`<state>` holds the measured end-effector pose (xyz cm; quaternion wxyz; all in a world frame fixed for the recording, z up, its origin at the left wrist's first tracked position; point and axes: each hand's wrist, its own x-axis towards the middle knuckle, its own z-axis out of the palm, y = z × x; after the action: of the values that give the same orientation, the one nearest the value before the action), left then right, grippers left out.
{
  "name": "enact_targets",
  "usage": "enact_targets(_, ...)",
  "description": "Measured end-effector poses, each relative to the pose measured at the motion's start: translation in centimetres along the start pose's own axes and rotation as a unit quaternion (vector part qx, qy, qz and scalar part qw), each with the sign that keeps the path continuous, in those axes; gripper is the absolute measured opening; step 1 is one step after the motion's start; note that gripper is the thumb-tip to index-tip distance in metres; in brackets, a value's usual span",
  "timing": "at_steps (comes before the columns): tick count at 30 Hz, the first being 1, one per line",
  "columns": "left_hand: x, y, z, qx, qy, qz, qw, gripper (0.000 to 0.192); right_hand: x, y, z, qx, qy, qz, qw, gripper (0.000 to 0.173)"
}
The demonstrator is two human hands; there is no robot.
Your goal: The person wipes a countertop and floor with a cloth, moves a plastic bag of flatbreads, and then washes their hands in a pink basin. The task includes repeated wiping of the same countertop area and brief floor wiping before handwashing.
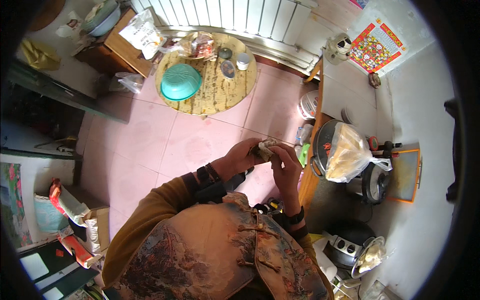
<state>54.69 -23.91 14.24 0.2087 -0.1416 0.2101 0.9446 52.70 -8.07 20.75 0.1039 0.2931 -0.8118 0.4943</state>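
Observation:
In front of my chest, my left hand cups a small, crumpled, whitish and greenish-brown thing. Whether it is paper, cloth or food cannot be told. My right hand meets it from the other side, thumb and fingers pinching its edge. Both hands are over the pink tiled floor, just left of a counter's wooden edge. Dark bands circle both wrists, and the left one also has a beaded bracelet.
Ahead stands a low round table with an upturned turquoise basin, a lidded jar and bagged food. On the right counter are a tied plastic bag, an electric cooker and a kettle. A white bucket sits beside it.

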Motion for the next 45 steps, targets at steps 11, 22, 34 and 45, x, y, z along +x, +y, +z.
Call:
enact_targets(11,-16.1,0.9,-7.2,-0.12,-0.001,0.12,0.986,0.03,-4.1,-10.9,9.9,0.15,-0.155,0.089,0.972,0.019)
enact_targets(22,-37.5,10.7,-18.0,-0.185,0.104,0.323,0.922,0.032,-3.0,-26.4,32.7,0.226,-0.307,-0.084,0.921,0.02)
enact_targets(34,-62.3,19.8,-28.2,-0.254,0.177,0.55,0.776,0.037,-5.2,-45.0,57.1,0.526,-0.432,0.14,0.719,0.029)
enact_targets(45,-68.2,27.0,-33.1,-0.232,0.23,0.626,0.709,0.034,-2.9,-51.1,68.9,0.566,-0.511,0.193,0.618,0.029)
